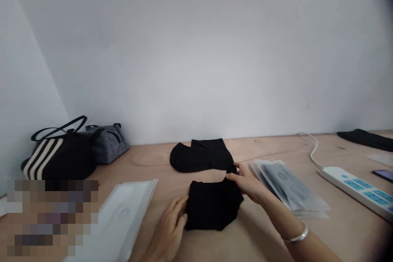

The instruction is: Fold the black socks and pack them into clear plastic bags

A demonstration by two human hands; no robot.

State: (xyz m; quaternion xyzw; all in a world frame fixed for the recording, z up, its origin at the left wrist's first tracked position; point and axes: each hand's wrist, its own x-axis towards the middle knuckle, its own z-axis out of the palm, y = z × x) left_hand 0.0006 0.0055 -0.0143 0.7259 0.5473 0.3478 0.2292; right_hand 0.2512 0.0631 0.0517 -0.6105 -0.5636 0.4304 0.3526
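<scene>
A folded black sock (212,206) lies on the plywood table (147,157) just in front of me. My left hand (168,229) rests with flat fingers against its left edge. My right hand (245,182) grips its upper right corner, with the fingertips over the top edge. A thin silver bracelet (296,235) circles my right wrist. Just beyond the folded piece, a second black sock (199,155) lies flat, nearly touching my right fingertips.
Clear plastic sleeves (285,184) are stacked to the right and a white packet stack (123,217) to the left. Striped bags (59,157) stand at the back left. A power strip (353,188), its cable, a phone (383,175) and black cloth (364,139) lie far right.
</scene>
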